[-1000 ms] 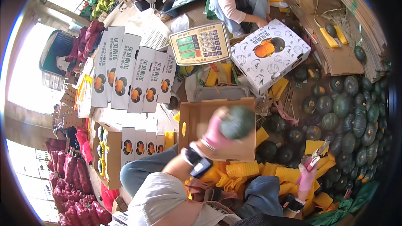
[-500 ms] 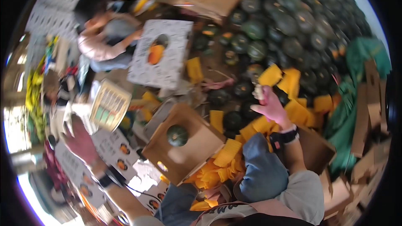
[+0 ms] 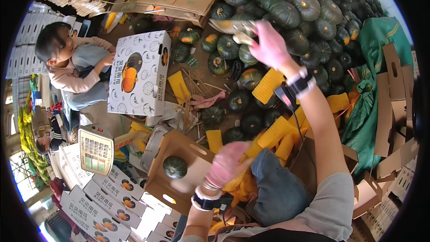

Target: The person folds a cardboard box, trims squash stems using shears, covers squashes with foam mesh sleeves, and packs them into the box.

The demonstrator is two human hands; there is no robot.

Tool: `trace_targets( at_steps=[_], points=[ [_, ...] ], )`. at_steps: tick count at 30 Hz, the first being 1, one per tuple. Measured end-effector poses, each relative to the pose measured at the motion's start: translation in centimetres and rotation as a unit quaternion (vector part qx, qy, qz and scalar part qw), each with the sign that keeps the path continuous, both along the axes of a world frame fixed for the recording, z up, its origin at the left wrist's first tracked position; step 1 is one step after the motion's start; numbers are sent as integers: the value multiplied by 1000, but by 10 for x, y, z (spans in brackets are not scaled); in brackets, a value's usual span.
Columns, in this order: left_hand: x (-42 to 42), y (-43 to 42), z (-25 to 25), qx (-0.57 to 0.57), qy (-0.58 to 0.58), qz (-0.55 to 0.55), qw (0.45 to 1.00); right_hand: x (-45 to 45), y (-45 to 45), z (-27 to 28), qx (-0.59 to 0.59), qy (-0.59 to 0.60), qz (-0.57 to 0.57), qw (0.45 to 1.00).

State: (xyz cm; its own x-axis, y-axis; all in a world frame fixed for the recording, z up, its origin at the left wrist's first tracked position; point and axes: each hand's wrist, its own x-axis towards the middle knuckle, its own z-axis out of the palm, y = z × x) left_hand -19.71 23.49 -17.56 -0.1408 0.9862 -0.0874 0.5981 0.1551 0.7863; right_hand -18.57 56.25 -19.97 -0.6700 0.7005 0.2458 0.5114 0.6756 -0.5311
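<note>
My right hand point(image 3: 268, 47) is raised over the pumpkin pile, its fingers closed around a blurred tool point(image 3: 233, 26) with a shiny, blade-like part pointing left. Dark green pumpkins point(image 3: 228, 46) lie just below it. My left hand point(image 3: 227, 163) is smeared by motion above the right side of an open cardboard box point(image 3: 156, 175), close to yellow foam nets point(image 3: 273, 133); its fingers cannot be made out clearly. Inside the box sits one green pumpkin point(image 3: 175, 167).
A seated person point(image 3: 80, 67) at the left touches a white printed carton point(image 3: 139, 74). A scale display point(image 3: 95, 150) stands left of the open box. Printed cartons point(image 3: 98, 210) fill the lower left; a green tarp point(image 3: 371, 89) and folded cardboard point(image 3: 394, 94) line the right.
My left hand has swung right, from beside the scale display to over the box's right side. My right hand has moved up and left with the tool. The view has shifted.
</note>
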Motion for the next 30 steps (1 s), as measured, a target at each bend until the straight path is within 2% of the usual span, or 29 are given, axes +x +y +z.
trace_targets(
  at_steps=[1,3,4,6,7,9,11,14,17,20,21,23,25,26,27,30],
  points=[
    [11,1,-8,22,-13,-35,999,-20,15,8,26,-25,9,999],
    [25,10,-8,-28,-74,-99,992,-55,36,12,40,-146,5,989],
    [27,14,-7,-53,-101,-133,985,-63,36,8,68,-157,-11,985],
    [27,16,-3,-76,-98,-133,983,-70,33,2,118,-181,-20,976],
    [25,15,-1,-89,-96,-131,983,-68,29,0,176,-184,-18,967],
    [15,8,4,-56,-66,-92,992,-52,28,1,284,-113,-10,952],
    [2,-1,6,-65,-34,-59,996,-37,37,3,361,-91,-63,926],
    [-13,-12,9,-130,-4,-16,991,-10,62,5,360,-123,-133,915],
    [-17,-20,9,-148,18,5,989,12,73,21,207,-230,-135,941],
    [-12,-21,6,-136,5,5,991,22,86,28,167,-197,-128,958],
    [-10,-19,7,-142,-4,0,990,30,102,32,118,-171,-95,974],
    [-4,-17,10,-152,-23,-12,988,47,100,73,-153,-164,-104,969],
    [2,-21,3,-137,-21,-24,990,70,98,70,-167,-99,-171,966],
    [6,-22,-2,-127,-22,-31,991,90,107,34,16,-12,-147,989],
    [8,-23,-7,-127,-20,-42,991,98,86,45,42,-69,-172,982],
    [9,-24,-13,-130,-14,-69,989,116,42,4,143,-59,-129,980]
  ],
)
